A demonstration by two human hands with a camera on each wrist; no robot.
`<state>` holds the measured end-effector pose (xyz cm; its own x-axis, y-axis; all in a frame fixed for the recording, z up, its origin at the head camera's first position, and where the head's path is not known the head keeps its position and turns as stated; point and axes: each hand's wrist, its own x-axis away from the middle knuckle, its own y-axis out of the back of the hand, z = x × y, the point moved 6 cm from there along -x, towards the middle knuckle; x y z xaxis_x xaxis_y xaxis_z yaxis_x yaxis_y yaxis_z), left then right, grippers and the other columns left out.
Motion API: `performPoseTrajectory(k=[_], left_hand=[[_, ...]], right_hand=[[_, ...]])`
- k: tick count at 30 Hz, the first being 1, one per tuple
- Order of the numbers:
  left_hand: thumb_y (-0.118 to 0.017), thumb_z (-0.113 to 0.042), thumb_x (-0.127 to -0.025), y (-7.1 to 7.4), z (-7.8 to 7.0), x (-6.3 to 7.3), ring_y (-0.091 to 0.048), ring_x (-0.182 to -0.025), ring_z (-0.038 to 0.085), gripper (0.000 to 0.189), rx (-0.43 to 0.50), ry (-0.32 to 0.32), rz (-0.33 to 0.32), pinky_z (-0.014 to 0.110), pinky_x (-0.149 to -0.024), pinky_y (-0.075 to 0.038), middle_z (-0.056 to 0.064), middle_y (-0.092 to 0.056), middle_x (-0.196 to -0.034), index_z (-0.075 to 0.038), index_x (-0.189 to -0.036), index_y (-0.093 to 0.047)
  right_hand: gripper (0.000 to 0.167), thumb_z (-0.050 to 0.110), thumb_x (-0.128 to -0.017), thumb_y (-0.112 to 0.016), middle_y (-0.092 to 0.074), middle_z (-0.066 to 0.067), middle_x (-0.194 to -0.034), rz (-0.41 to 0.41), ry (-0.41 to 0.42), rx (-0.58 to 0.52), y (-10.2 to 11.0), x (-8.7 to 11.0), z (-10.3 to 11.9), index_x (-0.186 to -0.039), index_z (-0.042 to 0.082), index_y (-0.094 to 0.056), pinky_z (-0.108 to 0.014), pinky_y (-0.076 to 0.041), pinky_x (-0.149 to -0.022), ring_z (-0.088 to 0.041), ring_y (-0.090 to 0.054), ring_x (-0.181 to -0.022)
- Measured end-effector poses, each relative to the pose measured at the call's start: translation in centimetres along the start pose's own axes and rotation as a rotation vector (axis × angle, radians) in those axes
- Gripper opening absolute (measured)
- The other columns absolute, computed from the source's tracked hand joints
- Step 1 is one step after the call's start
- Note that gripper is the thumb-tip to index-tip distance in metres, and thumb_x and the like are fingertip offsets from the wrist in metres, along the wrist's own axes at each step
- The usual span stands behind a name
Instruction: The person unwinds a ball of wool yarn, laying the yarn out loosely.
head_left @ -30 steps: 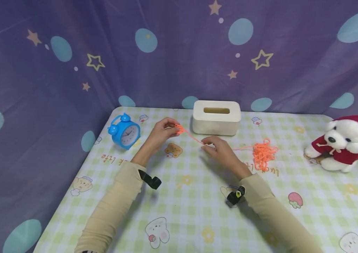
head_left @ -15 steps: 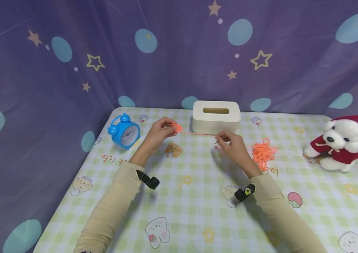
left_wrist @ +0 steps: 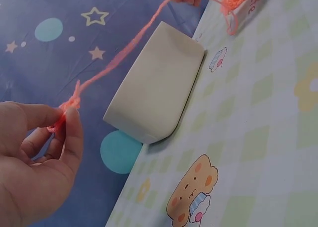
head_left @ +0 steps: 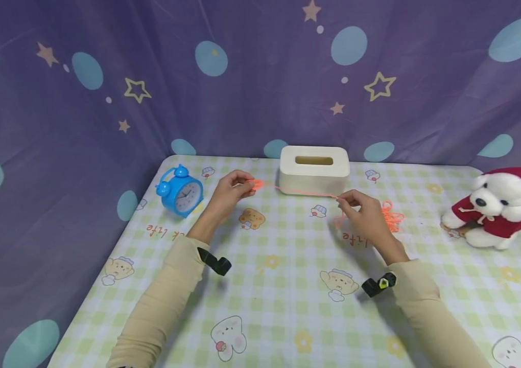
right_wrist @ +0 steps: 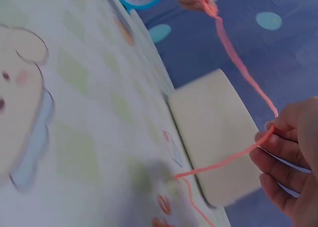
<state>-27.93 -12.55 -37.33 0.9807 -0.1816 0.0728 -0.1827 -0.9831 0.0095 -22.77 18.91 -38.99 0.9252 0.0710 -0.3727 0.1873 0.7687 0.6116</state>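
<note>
My left hand (head_left: 228, 195) pinches a small wad of orange yarn (head_left: 257, 184) between thumb and fingertips; the left wrist view shows a short tail poking up from the wad (left_wrist: 72, 104). A single strand (head_left: 306, 192) runs from it across to my right hand (head_left: 362, 210), whose thumb and forefinger pinch it. Past those fingers, the strand bends and drops toward the tabletop, as the right wrist view shows with the lower strand (right_wrist: 223, 161). Behind my right hand lies a loose orange yarn pile (head_left: 395, 221), partly hidden by that hand.
A cream tissue box (head_left: 314, 179) stands just behind the stretched strand. On the left is a blue alarm clock (head_left: 186, 197), near my left hand. A white plush dog in red (head_left: 495, 207) sits at the right. A checked cloth (head_left: 260, 301) covers the table.
My right hand has moved right along the table, lengthening the strand between the hands and now covering part of the yarn pile. The left hand has stayed nearly still.
</note>
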Motion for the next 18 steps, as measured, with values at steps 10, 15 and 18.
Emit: performPoseTrajectory(k=[10,15,18], left_hand=[[-0.057,-0.006,-0.096,0.2,0.0,-0.1,-0.064,-0.089,0.021,0.012,0.009,0.014,-0.031,0.032,-0.089,-0.054,0.006,-0.054,-0.096,-0.002,-0.107,-0.055],[-0.057,-0.004,-0.095,0.2,0.1,-0.2,-0.063,-0.084,0.015,0.012,0.017,0.016,-0.035,0.025,-0.083,-0.055,0.006,-0.052,-0.095,-0.001,-0.107,-0.054],[-0.055,-0.002,-0.095,0.1,0.1,-0.3,-0.063,-0.086,0.018,0.016,0.014,0.017,-0.026,0.026,-0.084,-0.055,0.006,-0.051,-0.095,-0.001,-0.111,-0.053]], right_hand=[[0.018,0.023,-0.095,-0.059,-0.072,-0.009,-0.086,-0.108,-0.069,0.076,4.4,0.7,-2.4,-0.095,0.008,-0.068,-0.015,-0.042,-0.069,0.014,-0.051,-0.077],[0.020,0.025,-0.095,-0.059,-0.072,-0.009,-0.086,-0.112,-0.072,0.092,5.4,1.3,-2.8,-0.095,0.008,-0.069,-0.015,-0.042,-0.070,0.019,-0.047,-0.077],[0.019,0.024,-0.095,-0.060,-0.072,-0.010,-0.087,-0.112,-0.066,0.097,5.8,1.5,-2.9,-0.096,0.007,-0.069,-0.015,-0.042,-0.069,0.020,-0.047,-0.077]])
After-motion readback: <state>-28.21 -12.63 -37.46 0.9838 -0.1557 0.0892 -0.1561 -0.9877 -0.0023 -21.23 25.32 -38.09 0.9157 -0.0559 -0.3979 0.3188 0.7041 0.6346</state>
